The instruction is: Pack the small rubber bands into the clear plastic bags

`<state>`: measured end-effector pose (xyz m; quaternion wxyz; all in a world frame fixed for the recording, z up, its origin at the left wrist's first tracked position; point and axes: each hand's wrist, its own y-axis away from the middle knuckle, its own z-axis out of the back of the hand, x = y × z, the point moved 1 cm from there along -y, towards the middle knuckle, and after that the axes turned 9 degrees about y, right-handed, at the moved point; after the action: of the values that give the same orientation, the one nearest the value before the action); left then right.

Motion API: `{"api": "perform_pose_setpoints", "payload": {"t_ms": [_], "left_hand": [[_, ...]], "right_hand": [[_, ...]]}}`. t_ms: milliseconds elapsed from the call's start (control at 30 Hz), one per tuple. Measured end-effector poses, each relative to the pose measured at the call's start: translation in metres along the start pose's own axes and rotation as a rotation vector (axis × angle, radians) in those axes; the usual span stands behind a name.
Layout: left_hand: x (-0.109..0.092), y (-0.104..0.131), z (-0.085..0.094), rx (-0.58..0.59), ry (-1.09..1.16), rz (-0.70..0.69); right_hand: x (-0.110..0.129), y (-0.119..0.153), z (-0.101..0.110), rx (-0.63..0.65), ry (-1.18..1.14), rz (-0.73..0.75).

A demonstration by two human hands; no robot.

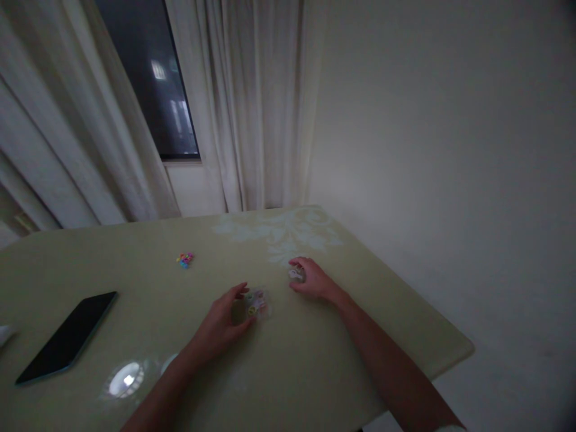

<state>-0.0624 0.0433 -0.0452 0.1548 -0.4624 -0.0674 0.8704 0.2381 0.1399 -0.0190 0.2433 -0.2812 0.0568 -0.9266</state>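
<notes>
Near the middle of the table, my left hand (225, 312) curves its thumb and fingers around the left edges of a small clear container (265, 305). Small pieces in several colours, some ring-like, show through it; their exact kind is too small to tell. Farther right and slightly back, my right hand (312, 281) grips a small clear piece with a white shape on it (296, 274) between thumb and fingers, low over the tabletop. Whether this piece is a lid or another container, I cannot tell. The two held things are apart.
A little heap of bright coloured pieces (185, 260) lies left of my hands. A dark tablet (69, 336) rests on the table (148, 270) at the left, with a white object (5, 334) beyond it. A wall (441, 180) borders the table's right side; curtains (252, 108) hang behind.
</notes>
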Motion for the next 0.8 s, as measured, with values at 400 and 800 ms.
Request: {"api": "perform_pose_setpoints", "payload": {"t_ms": [400,800], "left_hand": [[-0.017,0.012,-0.007,-0.012,-0.020,-0.021],[-0.024,0.011,-0.010,0.033,0.084,-0.009]], "right_hand": [[0.083,0.022,-0.031,0.024,-0.063,0.140],[0.096,0.032,-0.043,0.041,0.029,0.186]]}}
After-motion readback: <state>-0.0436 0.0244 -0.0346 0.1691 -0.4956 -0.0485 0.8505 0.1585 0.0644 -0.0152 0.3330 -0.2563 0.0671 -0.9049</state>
